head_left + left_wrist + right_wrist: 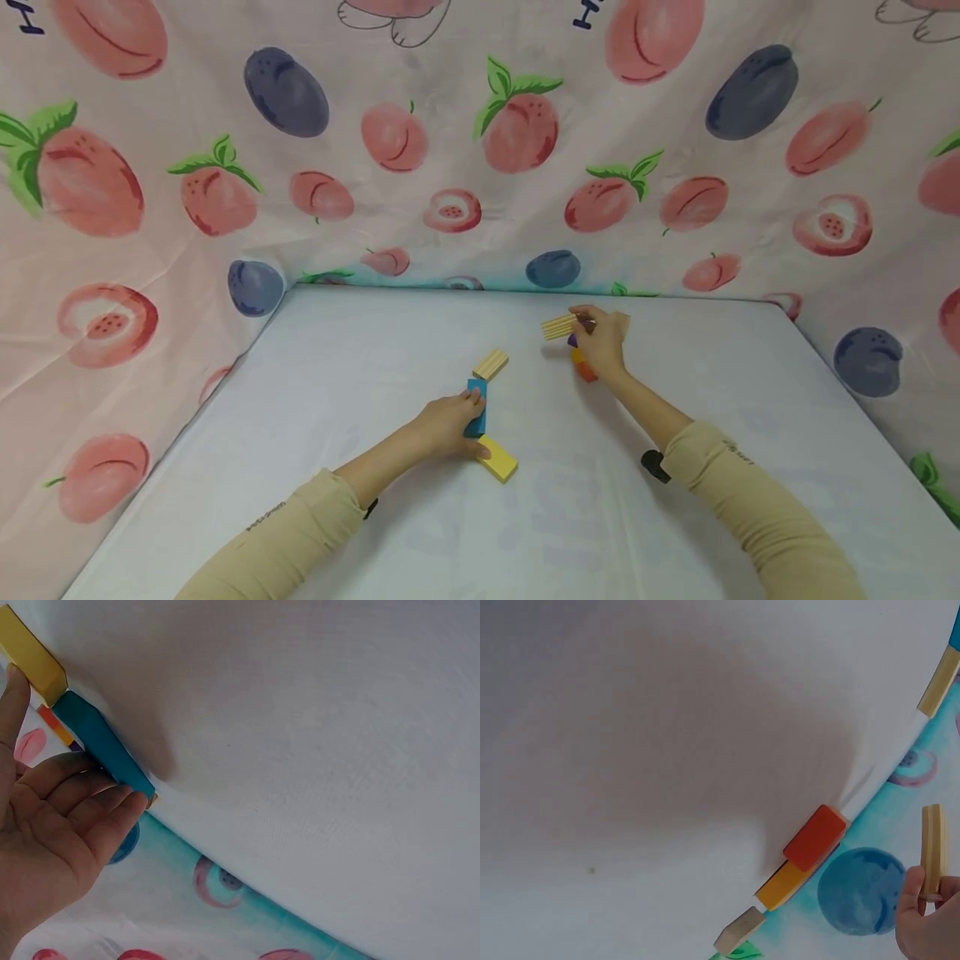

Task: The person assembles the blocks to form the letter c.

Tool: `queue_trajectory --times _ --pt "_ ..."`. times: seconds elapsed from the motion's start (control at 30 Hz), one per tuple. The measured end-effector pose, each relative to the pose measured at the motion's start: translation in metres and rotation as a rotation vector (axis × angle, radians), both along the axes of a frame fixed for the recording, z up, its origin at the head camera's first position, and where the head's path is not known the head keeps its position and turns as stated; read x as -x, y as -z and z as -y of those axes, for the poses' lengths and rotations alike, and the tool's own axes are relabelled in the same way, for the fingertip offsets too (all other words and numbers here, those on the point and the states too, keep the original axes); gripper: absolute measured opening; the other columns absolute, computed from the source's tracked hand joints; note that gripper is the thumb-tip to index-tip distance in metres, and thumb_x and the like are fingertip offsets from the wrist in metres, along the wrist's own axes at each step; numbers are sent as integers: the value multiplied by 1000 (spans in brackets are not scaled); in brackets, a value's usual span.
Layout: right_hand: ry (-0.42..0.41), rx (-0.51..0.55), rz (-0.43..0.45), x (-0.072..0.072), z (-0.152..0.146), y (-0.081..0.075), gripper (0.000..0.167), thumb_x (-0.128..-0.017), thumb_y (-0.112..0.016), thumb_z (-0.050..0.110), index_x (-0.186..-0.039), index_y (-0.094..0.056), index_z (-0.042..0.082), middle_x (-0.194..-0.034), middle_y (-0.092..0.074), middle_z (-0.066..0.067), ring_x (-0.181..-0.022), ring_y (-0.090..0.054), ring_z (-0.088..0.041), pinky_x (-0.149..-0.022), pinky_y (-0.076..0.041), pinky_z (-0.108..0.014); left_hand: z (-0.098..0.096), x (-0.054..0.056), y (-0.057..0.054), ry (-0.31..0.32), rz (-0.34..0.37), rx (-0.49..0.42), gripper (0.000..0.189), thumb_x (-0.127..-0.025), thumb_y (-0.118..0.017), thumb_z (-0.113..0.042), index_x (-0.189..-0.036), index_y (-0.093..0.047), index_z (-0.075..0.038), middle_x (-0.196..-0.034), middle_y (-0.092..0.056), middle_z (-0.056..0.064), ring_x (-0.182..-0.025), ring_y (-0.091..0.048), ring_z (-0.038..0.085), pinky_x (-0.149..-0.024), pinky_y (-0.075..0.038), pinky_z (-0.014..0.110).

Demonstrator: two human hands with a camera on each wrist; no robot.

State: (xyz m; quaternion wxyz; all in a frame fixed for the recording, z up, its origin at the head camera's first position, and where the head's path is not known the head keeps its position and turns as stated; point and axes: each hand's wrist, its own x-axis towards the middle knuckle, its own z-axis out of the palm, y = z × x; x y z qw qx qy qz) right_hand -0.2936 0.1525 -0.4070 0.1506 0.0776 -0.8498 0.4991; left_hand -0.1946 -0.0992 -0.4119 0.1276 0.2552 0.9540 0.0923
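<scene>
My left hand (450,423) is at a blue block (477,408). Its fingers lie along that block, and its thumb touches a yellow block (499,460) nearer me. The left wrist view shows the fingers (112,817) fairly straight against the blue block. Just beyond it lies a ribbed plain wooden block (491,364). Farther back, my right hand (602,340) pinches another ribbed wooden block (933,847), raised above the table. Below that hand are a red-orange block (817,837), a yellow-orange block (781,885) and a purple piece (573,340), partly hidden.
A plain wooden block (739,931) stands beyond the yellow-orange one. The pieces are on a white-covered table (375,350). Fruit-print cloth (450,183) hangs behind the table's far edge and along its sides.
</scene>
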Motion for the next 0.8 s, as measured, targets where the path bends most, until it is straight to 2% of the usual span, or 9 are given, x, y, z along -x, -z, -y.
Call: queue_trajectory --times 0.2,0.3,0.47,0.6,0.8 --pt "-15 -56 26 1 9 4 26 -91 -55 -3 -115 -61 -8 -104 -63 -28 -81 -63 -32 -59 -42 -9 -4 0 -3 0 -23 55 82 -75 -72 -50 -136 -47 0 -145 -42 17 -134 -42 32 -101 -45 44" --pt "-23 -62 23 1 14 4 27 -90 -56 -4 -116 -62 -7 -101 -63 -28 -78 -64 -34 -57 -43 -11 -7 0 -5 -2 -31 93 82 -75 -73 -49 -135 -48 0 -144 -43 17 -133 -43 31 -98 -47 43" --pt "-48 -62 27 3 22 8 26 -90 -56 -5 -115 -62 -8 -102 -63 -30 -84 -67 -39 -66 -56 -24 -8 -1 -4 -7 -21 112 82 -75 -73 -50 -136 -48 -1 -145 -42 16 -133 -43 31 -97 -48 43" --pt "-50 -87 50 6 29 9 25 -91 -55 -4 -115 -63 -7 -105 -64 -29 -86 -67 -39 -73 -58 -37 -6 -1 -2 -10 -13 105 83 -75 -72 -50 -137 -47 -1 -146 -41 16 -135 -41 31 -97 -48 44" --pt "-48 -117 77 9 36 11 25 -91 -55 -4 -114 -63 -6 -104 -64 -29 -85 -65 -39 -74 -57 -40 -4 -1 -3 1 -3 89 82 -78 -70 -50 -139 -44 -1 -147 -38 16 -137 -38 31 -100 -46 45"
